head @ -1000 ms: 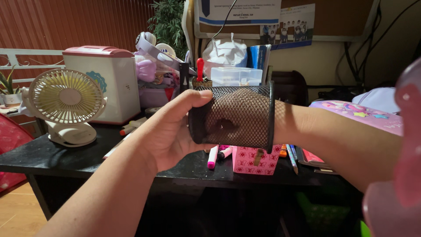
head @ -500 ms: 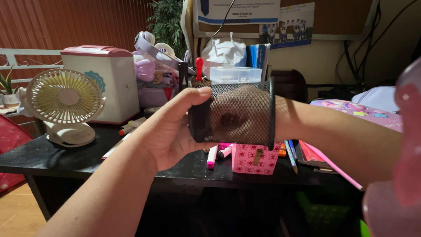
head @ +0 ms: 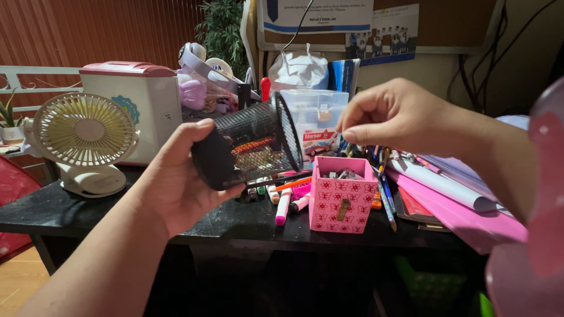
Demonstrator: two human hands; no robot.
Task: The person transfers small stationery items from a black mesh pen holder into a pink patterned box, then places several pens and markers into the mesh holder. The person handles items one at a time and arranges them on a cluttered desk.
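My left hand (head: 176,182) grips a black wire-mesh pen cup (head: 247,147), held in the air on its side with the open mouth tilted up to the right. My right hand (head: 399,114) hovers outside the cup, above a small pink box (head: 343,202), with thumb and fingertips pinched together; whether anything is between them I cannot tell. Several markers and pens (head: 288,199) lie on the black desk (head: 70,211) under the cup.
A cream desk fan (head: 85,138) stands at the left, a white and pink bin (head: 138,108) behind it. A clear plastic box (head: 314,120), pink paper sheets (head: 464,205) and a rolled white sheet (head: 440,185) crowd the right. A blurred pink object (head: 537,223) fills the right edge.
My right hand has come out of the mesh cup and risen to the right. My left hand has tilted the cup and lowered it leftward, uncovering the pink box and pens.
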